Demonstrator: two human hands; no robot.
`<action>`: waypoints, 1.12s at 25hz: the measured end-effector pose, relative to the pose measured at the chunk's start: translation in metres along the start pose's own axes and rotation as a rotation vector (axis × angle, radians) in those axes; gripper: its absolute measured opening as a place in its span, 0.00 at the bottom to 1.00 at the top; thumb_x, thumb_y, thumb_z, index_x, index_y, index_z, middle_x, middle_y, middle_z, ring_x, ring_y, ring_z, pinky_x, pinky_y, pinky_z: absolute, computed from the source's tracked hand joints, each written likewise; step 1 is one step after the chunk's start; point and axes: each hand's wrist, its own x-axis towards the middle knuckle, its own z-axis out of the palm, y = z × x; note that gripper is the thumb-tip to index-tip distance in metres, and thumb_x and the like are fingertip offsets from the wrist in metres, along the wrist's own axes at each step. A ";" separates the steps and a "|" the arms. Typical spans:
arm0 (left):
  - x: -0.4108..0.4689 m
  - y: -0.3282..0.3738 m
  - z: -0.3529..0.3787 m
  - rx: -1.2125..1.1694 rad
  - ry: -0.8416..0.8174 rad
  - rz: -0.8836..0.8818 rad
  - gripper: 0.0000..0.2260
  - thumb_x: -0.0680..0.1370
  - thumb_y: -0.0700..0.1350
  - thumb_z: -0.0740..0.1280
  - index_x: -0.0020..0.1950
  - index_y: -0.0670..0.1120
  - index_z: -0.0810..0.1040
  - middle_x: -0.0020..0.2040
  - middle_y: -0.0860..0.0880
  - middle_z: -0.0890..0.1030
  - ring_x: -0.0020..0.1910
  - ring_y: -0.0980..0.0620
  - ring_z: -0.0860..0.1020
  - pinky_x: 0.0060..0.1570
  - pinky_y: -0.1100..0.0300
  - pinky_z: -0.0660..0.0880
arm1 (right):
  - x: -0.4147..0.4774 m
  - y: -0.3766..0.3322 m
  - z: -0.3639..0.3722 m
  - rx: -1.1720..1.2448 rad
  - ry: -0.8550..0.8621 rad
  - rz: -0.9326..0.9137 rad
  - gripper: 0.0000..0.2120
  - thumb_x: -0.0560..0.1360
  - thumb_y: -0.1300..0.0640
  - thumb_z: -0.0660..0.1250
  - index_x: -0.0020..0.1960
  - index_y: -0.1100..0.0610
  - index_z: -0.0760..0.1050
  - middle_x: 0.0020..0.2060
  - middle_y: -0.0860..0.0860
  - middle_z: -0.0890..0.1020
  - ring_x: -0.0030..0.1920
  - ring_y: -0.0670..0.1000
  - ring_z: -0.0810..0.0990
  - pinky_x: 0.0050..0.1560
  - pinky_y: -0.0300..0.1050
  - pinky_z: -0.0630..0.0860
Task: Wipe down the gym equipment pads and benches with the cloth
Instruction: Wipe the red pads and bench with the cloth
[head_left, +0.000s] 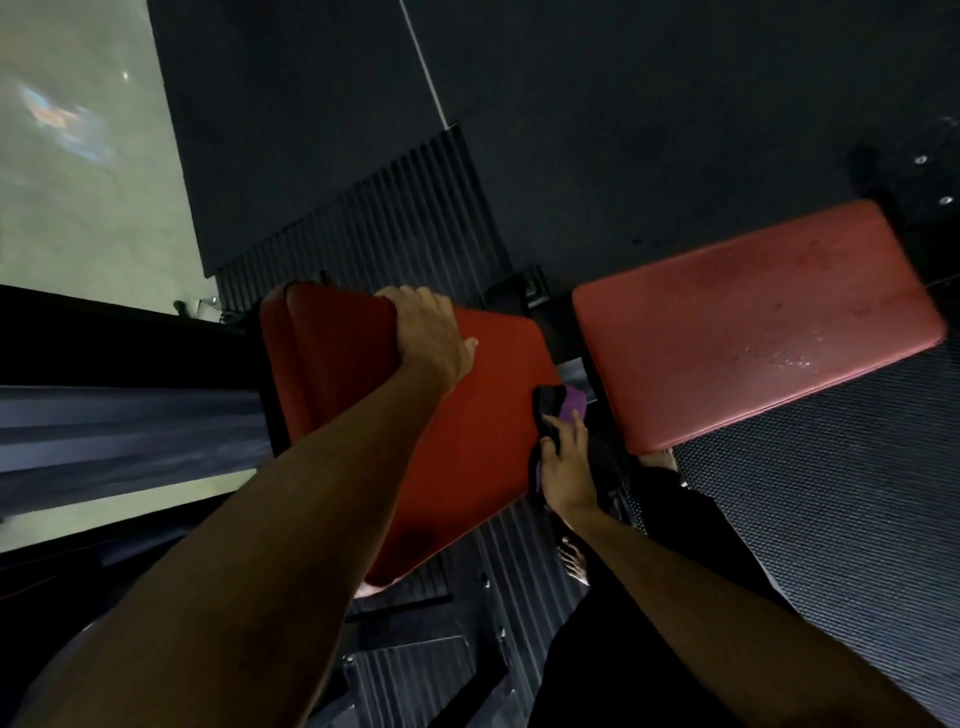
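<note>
ribbed black panel (389, 218), textured rubber flooring (831, 519), pale floor (78, 197)

Smooth red vinyl-like back pad (467, 415), speckled matt seat pad (753, 322), soft purple cloth (571, 402), ribbed floor mat (374, 228).

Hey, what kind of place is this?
Most likely a gym: a red padded backrest and a red bench seat, ribbed black floor matting, and a right hand holding a purple cloth.

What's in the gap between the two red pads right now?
In the head view, the right hand holds the purple-and-black cloth there, at the darker pad's edge. The dark machine frame shows beyond it, short of the lighter pad.
</note>
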 end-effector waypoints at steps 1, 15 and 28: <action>0.002 0.004 0.001 -0.009 -0.008 0.006 0.37 0.81 0.69 0.44 0.75 0.41 0.65 0.64 0.38 0.73 0.62 0.37 0.73 0.66 0.37 0.66 | 0.013 0.004 -0.001 -0.014 -0.006 0.057 0.19 0.86 0.56 0.55 0.76 0.51 0.67 0.82 0.51 0.50 0.78 0.55 0.60 0.69 0.46 0.64; 0.032 0.039 0.001 -0.028 -0.015 0.069 0.40 0.80 0.70 0.46 0.77 0.39 0.61 0.67 0.37 0.72 0.64 0.37 0.73 0.66 0.39 0.67 | -0.010 -0.002 0.034 0.209 0.222 0.229 0.18 0.84 0.58 0.60 0.73 0.52 0.72 0.81 0.55 0.55 0.77 0.59 0.64 0.73 0.52 0.66; 0.044 0.053 0.008 -0.034 0.009 0.048 0.39 0.80 0.69 0.44 0.76 0.39 0.64 0.65 0.37 0.73 0.64 0.37 0.73 0.66 0.37 0.67 | 0.089 0.009 -0.009 0.225 -0.006 0.255 0.20 0.82 0.59 0.60 0.74 0.53 0.71 0.74 0.51 0.66 0.73 0.51 0.68 0.75 0.50 0.65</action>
